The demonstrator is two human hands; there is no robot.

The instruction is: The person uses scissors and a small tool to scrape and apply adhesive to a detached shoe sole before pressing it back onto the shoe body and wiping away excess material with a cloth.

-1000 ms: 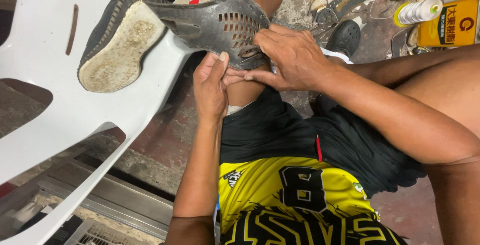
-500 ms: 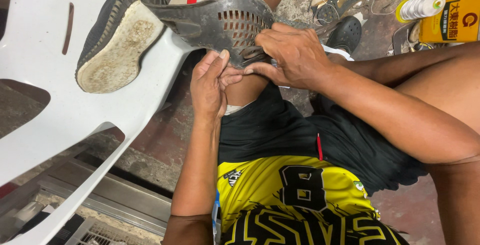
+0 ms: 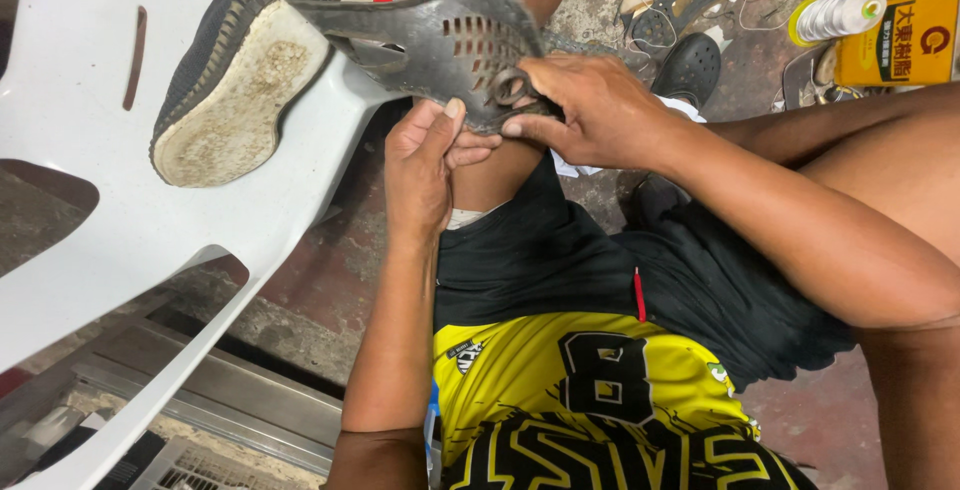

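My left hand (image 3: 425, 165) pinches the lower edge of the dark perforated shoe upper (image 3: 440, 45). My right hand (image 3: 590, 110) grips the same edge just beside it, fingers curled over. The worn sole (image 3: 235, 100) rests against the white plastic chair (image 3: 70, 180).

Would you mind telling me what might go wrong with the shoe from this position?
1. The perforated dark shoe is gripped only at its rear by the left hand and right hand; its front juts out unsupported, so it may twist or slip.
2. The fingers pinch tightly at one spot, where they could get nipped.
3. The sneaker lies at the white plastic chair's edge and may get knocked off.
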